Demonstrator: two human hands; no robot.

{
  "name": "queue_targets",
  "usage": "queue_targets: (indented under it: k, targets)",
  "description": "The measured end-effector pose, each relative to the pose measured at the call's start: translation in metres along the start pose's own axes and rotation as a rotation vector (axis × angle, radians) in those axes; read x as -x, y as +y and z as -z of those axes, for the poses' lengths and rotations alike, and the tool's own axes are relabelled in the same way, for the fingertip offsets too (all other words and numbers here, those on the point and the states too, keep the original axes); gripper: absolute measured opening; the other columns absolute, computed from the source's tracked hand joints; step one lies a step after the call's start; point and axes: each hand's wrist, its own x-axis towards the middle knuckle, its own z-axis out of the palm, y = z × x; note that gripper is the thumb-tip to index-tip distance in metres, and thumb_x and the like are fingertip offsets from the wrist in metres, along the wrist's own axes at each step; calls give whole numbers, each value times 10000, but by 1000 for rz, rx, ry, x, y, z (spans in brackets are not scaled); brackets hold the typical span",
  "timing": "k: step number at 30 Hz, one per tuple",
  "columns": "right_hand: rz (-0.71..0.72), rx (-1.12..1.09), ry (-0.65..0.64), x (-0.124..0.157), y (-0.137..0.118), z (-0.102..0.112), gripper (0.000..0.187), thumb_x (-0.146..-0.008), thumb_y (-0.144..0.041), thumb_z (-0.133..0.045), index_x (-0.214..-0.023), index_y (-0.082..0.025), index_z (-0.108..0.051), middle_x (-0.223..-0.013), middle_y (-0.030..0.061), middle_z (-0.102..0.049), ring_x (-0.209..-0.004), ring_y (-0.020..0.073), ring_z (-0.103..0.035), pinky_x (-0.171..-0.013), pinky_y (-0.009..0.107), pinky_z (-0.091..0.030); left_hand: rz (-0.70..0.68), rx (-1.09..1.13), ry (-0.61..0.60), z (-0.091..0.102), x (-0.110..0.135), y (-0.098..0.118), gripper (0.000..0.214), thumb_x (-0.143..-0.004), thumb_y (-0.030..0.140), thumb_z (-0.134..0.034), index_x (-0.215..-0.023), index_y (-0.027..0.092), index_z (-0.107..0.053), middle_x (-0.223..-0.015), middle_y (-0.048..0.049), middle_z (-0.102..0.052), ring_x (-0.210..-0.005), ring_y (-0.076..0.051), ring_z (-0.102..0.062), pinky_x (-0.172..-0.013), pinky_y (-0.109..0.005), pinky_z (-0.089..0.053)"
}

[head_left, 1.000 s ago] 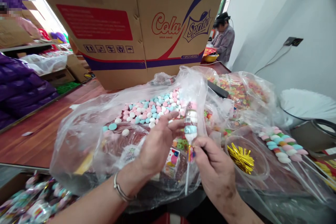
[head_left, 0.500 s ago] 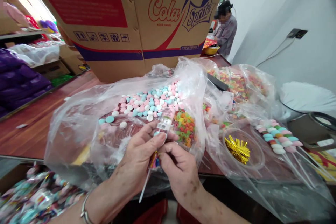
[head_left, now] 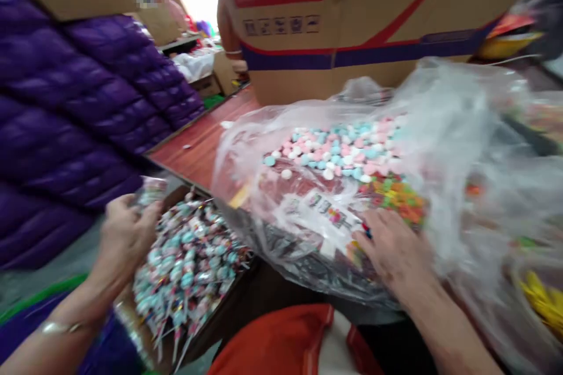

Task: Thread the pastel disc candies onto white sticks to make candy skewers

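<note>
My left hand is closed round a wrapped candy stick and holds it over a box of wrapped candy sticks at the lower left. My right hand rests with fingers curled on a large clear plastic bag, touching small printed wrappers near its front edge. Whether it grips one is blurred. Inside the bag lie pink, white and blue round candies and coloured ring candies.
A big cardboard carton stands behind the bag on a red-brown table. A person in a purple padded jacket is close on my left. Another clear bag and gold twist ties lie right.
The view has swung left. My left hand carried the wrapped candy stick away to the box at the left. My right hand let go of it and went to the wrappers on the bag.
</note>
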Motion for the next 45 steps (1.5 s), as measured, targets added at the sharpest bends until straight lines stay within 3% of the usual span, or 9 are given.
queue_targets:
  k: [6,12,20,25,29,33,38,41,45]
  targets:
    - [137,-83,-48,4,15,-10,199,-969,-285,-450,-993,-194,-625,-861,98,-627,-855,287,-573,-825,434,-460,13,-493,-33,22,14,-27,354,-847,435,-672,-632,237,-472,-436,86,-376,-391,-141,-457,-496,-255,-247]
    - [118,-142,18,15,16,-20,196,-964,-224,-444,-934,-244,-637,-911,86,-635,-911,272,-570,-856,428,-464,-65,-454,56,-7,18,37,271,-945,401,-505,-1037,218,-683,-858,-63,-751,-767,-246,-703,-691,-316,-473]
    - [56,66,6,2,1,1,164,-960,-154,-538,-964,-193,-697,-854,77,-644,-860,247,-536,-837,393,-447,-933,127,-198,-83,41,151,237,-964,219,-488,-1073,206,-698,-988,-94,-768,-937,-235,-703,-894,-367,-540]
    - [30,114,203,-4,-12,12,208,-991,-150,-521,-1029,-196,-720,-914,90,-689,-835,238,-507,-767,379,-415,-1238,125,-340,-130,48,211,299,-964,201,-497,-1217,114,-631,-1211,-171,-700,-1172,-323,-593,-1007,-514,-462]
    - [36,4,256,-2,-13,12,182,-986,-166,-546,-1066,-208,-704,-1028,83,-714,-923,239,-544,-860,408,-431,-1206,-56,-729,-146,39,235,163,-926,198,-523,-960,126,-664,-990,-134,-707,-1009,-308,-616,-929,-478,-464]
    - [-180,-369,360,-3,-10,8,357,-940,-241,-617,-1293,-193,-592,-1191,130,-663,-1045,248,-595,-937,427,-487,-844,114,-1098,-146,22,238,67,-841,164,-555,-866,198,-607,-751,16,-636,-721,-175,-589,-652,-275,-430]
    - [-562,-1062,113,-8,-9,12,253,-887,-326,-628,-1092,-178,-619,-882,23,-676,-736,155,-614,-666,280,-512,-680,260,-1125,-145,19,234,125,-748,170,-646,-866,192,-610,-766,34,-629,-730,-159,-563,-644,-251,-389]
    - [-574,-1151,19,-10,-10,20,165,-896,-329,-593,-817,-188,-623,-684,-38,-569,-618,114,-513,-573,228,-425,-652,315,-1159,-147,21,233,63,-773,214,-658,-781,184,-603,-680,50,-577,-660,-135,-514,-599,-234,-356]
    - [-519,-1102,72,-13,-8,29,149,-871,-303,-601,-918,-190,-685,-789,-11,-647,-697,136,-569,-640,244,-455,-677,306,-1238,-147,19,233,207,-859,302,-624,-702,167,-612,-605,48,-541,-591,-116,-481,-550,-229,-316]
